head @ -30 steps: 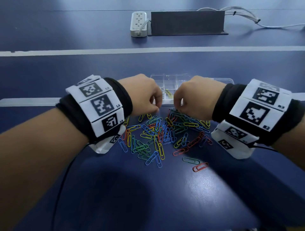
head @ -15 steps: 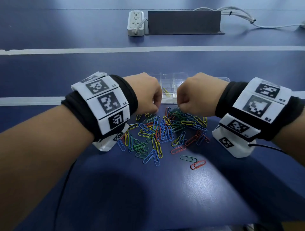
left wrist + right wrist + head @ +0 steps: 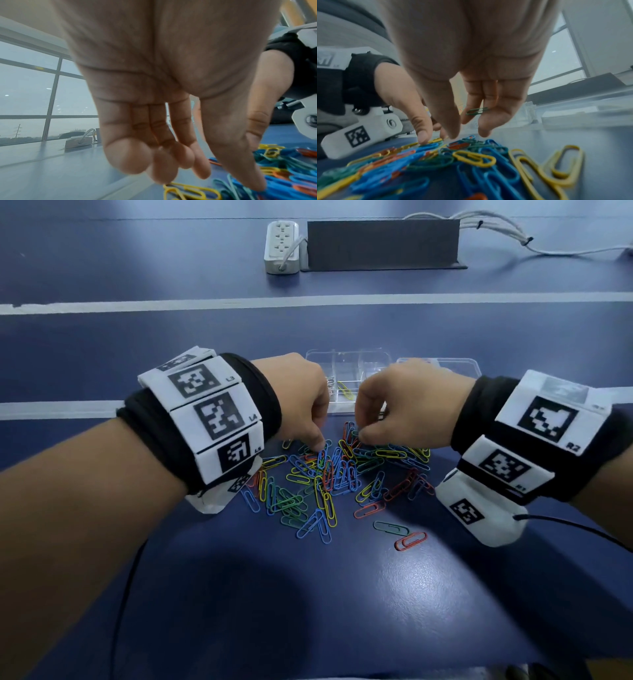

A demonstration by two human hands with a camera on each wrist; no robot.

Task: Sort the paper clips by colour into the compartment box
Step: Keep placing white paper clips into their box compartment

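A pile of coloured paper clips [image 3: 342, 474] lies on the blue table, in front of the clear compartment box [image 3: 349, 361]. One compartment holds a yellow clip [image 3: 346, 391], another some silver ones [image 3: 330, 383]. My left hand [image 3: 317, 440] reaches down at the pile's far left. Its thumb [image 3: 255, 185] presses on a blue clip and its other fingers hang loosely curled. My right hand [image 3: 363, 434] hovers over the far middle of the pile [image 3: 471, 159]. It holds a green paper clip [image 3: 476, 111] tucked between its fingers, with the fingertips just above the clips.
The box's clear lid [image 3: 445, 364] lies open to the right. A lone green clip [image 3: 390, 528] and a red one [image 3: 411, 540] lie nearer me. At the back stand a power strip [image 3: 282, 246], a dark block [image 3: 382, 244] and white cables [image 3: 496, 234].
Both hands have dropped from loose fists near the box front down onto the far edge of the pile. The left thumb now touches a clip.
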